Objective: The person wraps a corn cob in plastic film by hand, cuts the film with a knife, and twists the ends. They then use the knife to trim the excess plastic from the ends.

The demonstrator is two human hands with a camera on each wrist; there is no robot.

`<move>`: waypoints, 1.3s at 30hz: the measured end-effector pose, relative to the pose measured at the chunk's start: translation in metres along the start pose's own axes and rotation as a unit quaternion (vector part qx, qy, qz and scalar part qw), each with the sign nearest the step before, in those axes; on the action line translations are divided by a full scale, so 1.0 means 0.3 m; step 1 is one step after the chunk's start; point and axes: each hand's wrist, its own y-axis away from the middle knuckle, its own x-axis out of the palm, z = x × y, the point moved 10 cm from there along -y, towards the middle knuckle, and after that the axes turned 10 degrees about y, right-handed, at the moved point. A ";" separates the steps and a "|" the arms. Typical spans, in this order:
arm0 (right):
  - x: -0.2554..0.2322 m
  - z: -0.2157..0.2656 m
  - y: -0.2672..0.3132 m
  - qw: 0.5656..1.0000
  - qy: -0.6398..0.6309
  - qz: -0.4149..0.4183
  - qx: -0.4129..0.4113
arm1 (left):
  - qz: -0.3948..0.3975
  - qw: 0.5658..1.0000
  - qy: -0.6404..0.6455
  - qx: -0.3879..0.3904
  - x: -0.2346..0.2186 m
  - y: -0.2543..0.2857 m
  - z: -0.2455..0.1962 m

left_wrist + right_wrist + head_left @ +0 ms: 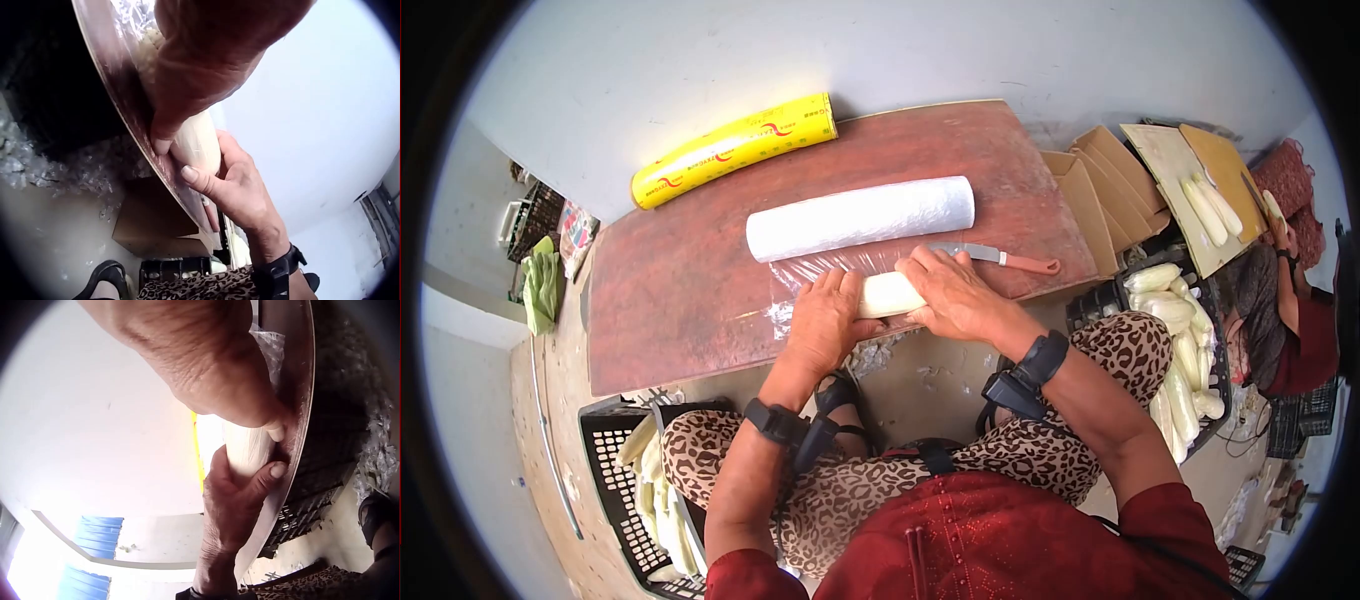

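Observation:
A pale, long vegetable (pixel 890 295) lies crosswise at the near edge of the red-brown table, over clear plastic film (pixel 800 275). My left hand (pixel 825 318) grips its left end, fingers over the top and thumb on the near side. At its other end my right hand (pixel 953 293) holds it the same way; only the middle shows between the hands. In the right wrist view the bare middle of the vegetable (pixel 247 450) looks smooth and cream-white. Just behind lies a white roll of film (pixel 860 217). A knife (pixel 1000 257) with an orange-brown handle rests right of the roll.
A yellow printed roll (pixel 735 150) lies along the table's back edge by the wall. Open cardboard boxes (pixel 1100 190) stand at the right. Black crates of pale vegetables flank my knees, the left crate (pixel 625 510) and the right one (pixel 1090 305). Another person (pixel 1285 290) sits far right.

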 end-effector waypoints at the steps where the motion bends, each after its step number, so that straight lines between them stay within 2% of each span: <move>1: 0.003 -0.002 -0.001 1.000 -0.003 0.010 0.001 | 0.010 1.000 0.003 -0.003 0.004 0.001 0.006; 9: 0.030 -0.003 -0.006 0.995 -0.059 0.078 -0.002 | 0.075 0.993 0.054 -0.079 0.016 0.028 0.035; 12: 0.036 -0.001 -0.007 0.995 -0.049 0.083 -0.009 | 0.034 0.998 0.023 -0.046 -0.012 0.036 0.018; 15: 0.041 -0.004 -0.008 0.994 -0.051 0.101 -0.005 | 0.067 0.993 -0.024 -0.089 -0.001 0.048 0.074; 18: 0.044 -0.011 -0.011 0.993 -0.067 0.094 -0.008 | 0.124 0.976 -0.048 -0.173 -0.015 0.077 0.157; 21: 0.048 -0.022 -0.011 0.993 -0.076 0.088 -0.006 | 0.187 0.941 -0.055 -0.277 -0.046 0.118 0.255; 24: 0.036 -0.018 -0.009 0.992 -0.086 0.094 -0.005 | 0.139 0.943 -0.184 -0.238 -0.130 0.144 0.308; 27: 0.031 -0.014 -0.005 0.992 -0.082 0.092 -0.005 | 0.089 0.942 -0.236 -0.223 -0.243 0.139 0.259; 28: 0.033 -0.016 -0.004 0.993 -0.079 0.092 -0.003 | 0.066 0.959 -0.181 -0.209 -0.269 0.126 0.209; 31: 0.032 -0.016 -0.005 0.993 -0.074 0.097 0.003 | -0.006 0.997 -0.056 -0.051 -0.251 0.074 0.016; 33: 0.023 -0.011 -0.006 0.992 -0.076 0.105 0.007 | -0.019 0.999 0.050 0.005 -0.166 0.044 -0.091; 35: 0.025 -0.010 -0.008 0.993 -0.068 0.099 0.007 | 0.007 0.997 0.077 0.028 -0.036 0.028 -0.111; 39: 0.035 -0.018 -0.014 0.993 -0.059 0.102 0.007 | -0.009 0.998 0.024 0.061 0.020 0.021 -0.131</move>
